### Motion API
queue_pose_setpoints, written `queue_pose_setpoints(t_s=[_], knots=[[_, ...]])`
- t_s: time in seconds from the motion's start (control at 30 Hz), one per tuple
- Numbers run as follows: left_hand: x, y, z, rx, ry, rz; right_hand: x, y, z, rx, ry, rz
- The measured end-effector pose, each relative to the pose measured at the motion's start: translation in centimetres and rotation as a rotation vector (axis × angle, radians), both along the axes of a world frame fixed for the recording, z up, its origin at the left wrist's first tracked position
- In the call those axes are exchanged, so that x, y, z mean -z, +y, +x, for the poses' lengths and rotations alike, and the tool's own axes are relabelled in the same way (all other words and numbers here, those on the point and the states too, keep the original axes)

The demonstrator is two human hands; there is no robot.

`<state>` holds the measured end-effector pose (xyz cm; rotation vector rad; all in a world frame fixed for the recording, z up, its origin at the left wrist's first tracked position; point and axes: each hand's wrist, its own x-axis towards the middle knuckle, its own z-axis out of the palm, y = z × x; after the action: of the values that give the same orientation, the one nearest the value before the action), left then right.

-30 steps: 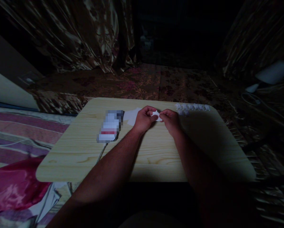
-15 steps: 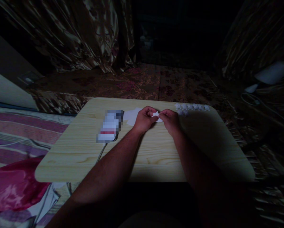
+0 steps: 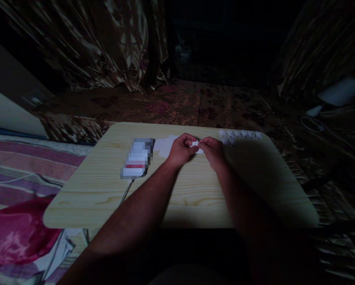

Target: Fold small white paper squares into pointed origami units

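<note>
A small white folded paper piece [image 3: 196, 145] is pinched between my left hand [image 3: 180, 150] and my right hand [image 3: 213, 152] just above the far middle of a light wooden tabletop [image 3: 195, 190]. Both hands have their fingers curled closed on it. A flat white paper sheet [image 3: 164, 145] lies on the table just left of my left hand. Several small white folded paper pieces [image 3: 239, 134] sit in a row at the table's far right corner, beyond my right hand.
A blurred white object with a red stripe [image 3: 137, 158] lies left of the sheet, a cable [image 3: 126, 192] running from it to the near edge. Striped cloth [image 3: 29, 170] and red shiny fabric [image 3: 19, 233] lie at left. Dark patterned fabric surrounds the table.
Almost nothing has changed: both hands stay pinched on the small paper piece, with only slight finger shifts.
</note>
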<state>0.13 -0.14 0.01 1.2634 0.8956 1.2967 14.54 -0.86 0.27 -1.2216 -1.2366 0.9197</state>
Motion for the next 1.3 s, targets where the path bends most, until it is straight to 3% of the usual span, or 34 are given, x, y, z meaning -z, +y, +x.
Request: queue_pose_setpoints(t_s=[1.3], knots=[[-0.1, -0.13, 0.27, 0.003, -0.035, 0.017, -0.48, -0.24, -0.15, -0.017, 0.046, -0.016]])
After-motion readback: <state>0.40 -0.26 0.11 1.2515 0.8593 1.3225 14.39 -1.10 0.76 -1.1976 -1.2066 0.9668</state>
